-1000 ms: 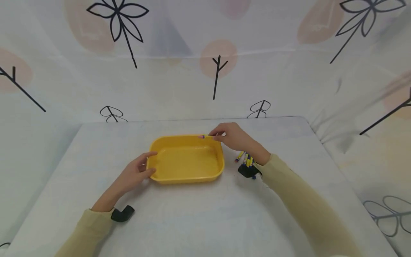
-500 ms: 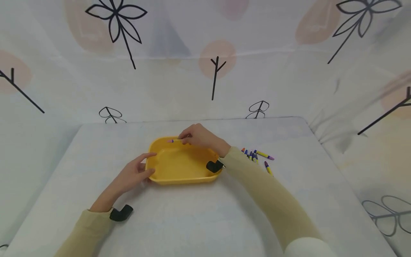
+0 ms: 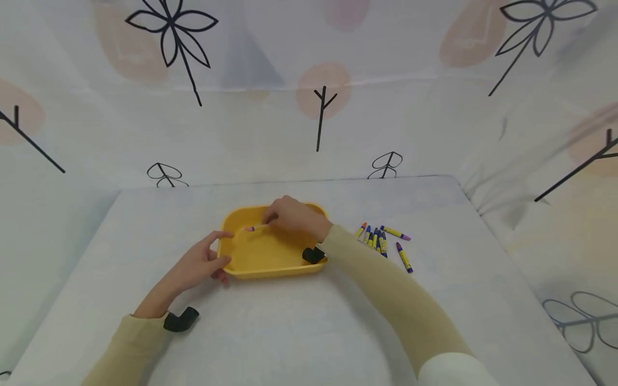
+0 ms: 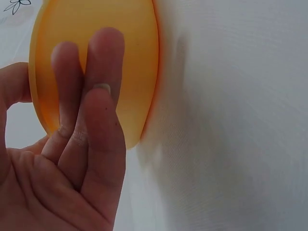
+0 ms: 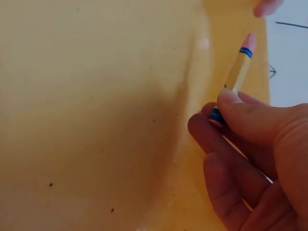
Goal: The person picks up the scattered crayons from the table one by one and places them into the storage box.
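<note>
A yellow plastic tray lies on the white table. My left hand holds its left end; in the left wrist view several fingers curl against the tray's outer wall while others reach over the rim. Over the inside of the tray, my right hand pinches a pink crayon near its back end between thumb and fingers. The crayon's pink tip points left in the head view. In the right wrist view a few dark specks dot the tray floor below the hand.
Right of the tray lies a loose group of crayons with yellow wrappers. A purple-tipped crayon lies apart, nearer me. A patterned white cloth hangs behind the table.
My right hand has carried the pink crayon leftward from the tray's right back rim, then lower into the tray. The crayons on the table have come into fuller view. My left hand stays at the tray.
</note>
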A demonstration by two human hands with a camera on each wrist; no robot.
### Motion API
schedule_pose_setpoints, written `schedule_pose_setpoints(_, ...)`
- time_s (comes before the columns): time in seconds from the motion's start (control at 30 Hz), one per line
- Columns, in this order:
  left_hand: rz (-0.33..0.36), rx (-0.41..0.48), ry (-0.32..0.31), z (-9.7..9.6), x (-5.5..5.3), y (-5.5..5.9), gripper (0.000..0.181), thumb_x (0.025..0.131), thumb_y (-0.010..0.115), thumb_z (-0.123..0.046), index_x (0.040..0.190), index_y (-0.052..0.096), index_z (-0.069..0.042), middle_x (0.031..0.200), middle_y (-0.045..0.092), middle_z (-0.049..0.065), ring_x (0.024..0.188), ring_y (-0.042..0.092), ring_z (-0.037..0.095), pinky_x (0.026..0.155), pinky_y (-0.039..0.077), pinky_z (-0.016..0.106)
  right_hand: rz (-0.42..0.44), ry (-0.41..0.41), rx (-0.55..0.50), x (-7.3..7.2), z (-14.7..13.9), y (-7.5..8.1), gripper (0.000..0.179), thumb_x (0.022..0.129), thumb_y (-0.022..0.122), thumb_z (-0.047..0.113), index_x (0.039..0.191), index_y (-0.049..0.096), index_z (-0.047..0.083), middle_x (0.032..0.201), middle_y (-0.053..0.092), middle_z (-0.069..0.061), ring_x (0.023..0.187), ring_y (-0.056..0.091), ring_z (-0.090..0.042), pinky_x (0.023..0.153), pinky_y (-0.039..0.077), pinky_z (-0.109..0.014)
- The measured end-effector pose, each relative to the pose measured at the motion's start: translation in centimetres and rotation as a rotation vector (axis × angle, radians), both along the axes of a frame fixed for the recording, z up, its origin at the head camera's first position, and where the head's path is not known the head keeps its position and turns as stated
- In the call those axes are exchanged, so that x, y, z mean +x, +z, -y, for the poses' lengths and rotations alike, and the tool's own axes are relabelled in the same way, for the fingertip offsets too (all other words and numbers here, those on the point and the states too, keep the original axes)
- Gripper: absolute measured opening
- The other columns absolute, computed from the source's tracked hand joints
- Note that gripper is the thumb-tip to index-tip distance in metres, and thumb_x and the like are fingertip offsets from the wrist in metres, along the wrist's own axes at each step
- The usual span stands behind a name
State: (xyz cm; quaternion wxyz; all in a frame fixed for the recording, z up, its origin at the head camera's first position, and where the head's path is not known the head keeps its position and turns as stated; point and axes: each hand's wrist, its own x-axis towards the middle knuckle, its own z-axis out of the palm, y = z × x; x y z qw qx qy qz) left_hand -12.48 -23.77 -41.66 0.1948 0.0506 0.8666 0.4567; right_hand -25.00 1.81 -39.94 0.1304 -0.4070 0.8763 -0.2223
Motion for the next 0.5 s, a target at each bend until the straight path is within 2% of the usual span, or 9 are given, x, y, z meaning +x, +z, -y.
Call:
schedule_pose_setpoints(0.27,0.042,0.007,-0.024,0.09,-0.01,-0.2,0.063,0.102,0.056,-0.021,0.157,0.024,-0.021,0.073,0.07,0.009,0.072,0.066,0.026,0.076,0.052,0.035,-0.033,-0.038,0.091,0.25,0.58,-0.67,0.012,0.092,0.073,0.021,0.102,0.079,0.019,0.098,0.07,0.009,0.088,0.058,-0.009,0.08,0.047,-0.023)
schedule_pose_setpoints(0.5,0.039,0.021,-0.031,0.27,-0.09,-0.6,0.064,0.102,0.057,-0.028,0.156,0.023,-0.023,0.075,0.07,0.009,0.074,0.065,0.026,0.079,0.051,0.035,-0.051,-0.037,0.113,0.06,0.54,-0.77,0.018,0.091,0.075,0.023,0.107,0.079,0.018,0.103,0.071,0.008,0.089,0.059,-0.008,0.079,0.048,-0.022)
